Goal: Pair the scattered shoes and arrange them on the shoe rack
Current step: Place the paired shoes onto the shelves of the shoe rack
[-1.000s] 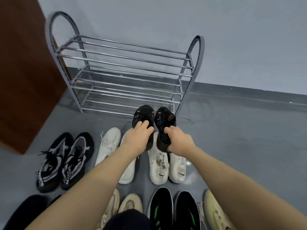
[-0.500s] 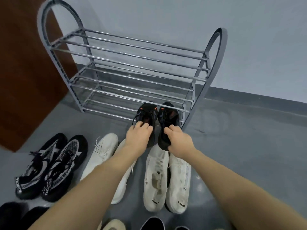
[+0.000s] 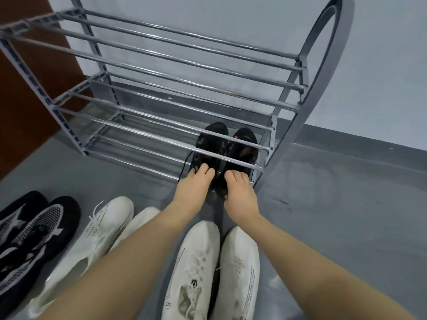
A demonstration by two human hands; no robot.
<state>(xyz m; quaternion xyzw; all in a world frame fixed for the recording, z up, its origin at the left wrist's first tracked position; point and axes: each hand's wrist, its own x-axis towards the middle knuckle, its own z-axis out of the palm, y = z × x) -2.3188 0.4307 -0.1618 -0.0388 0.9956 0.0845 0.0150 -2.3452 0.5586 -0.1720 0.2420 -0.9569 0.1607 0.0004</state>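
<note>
A grey metal shoe rack (image 3: 184,63) with three tiers of bars stands against the wall. Two black sneakers with orange marks lie side by side, toes inside the lowest tier at its right end. My left hand (image 3: 194,185) grips the heel of the left black sneaker (image 3: 209,144). My right hand (image 3: 239,192) grips the heel of the right black sneaker (image 3: 245,144). A black lace hangs down left of my left hand. The rack's upper tiers hold nothing.
On the grey floor before the rack lie a white pair (image 3: 215,269) under my arms, another white pair (image 3: 104,239) to its left, and a black-and-white knit pair (image 3: 34,236) at far left. A brown wooden panel (image 3: 25,88) stands left of the rack.
Both hands have carried the black sneakers forward from above the floor into the rack's lowest tier. The camera has moved closer to the rack.
</note>
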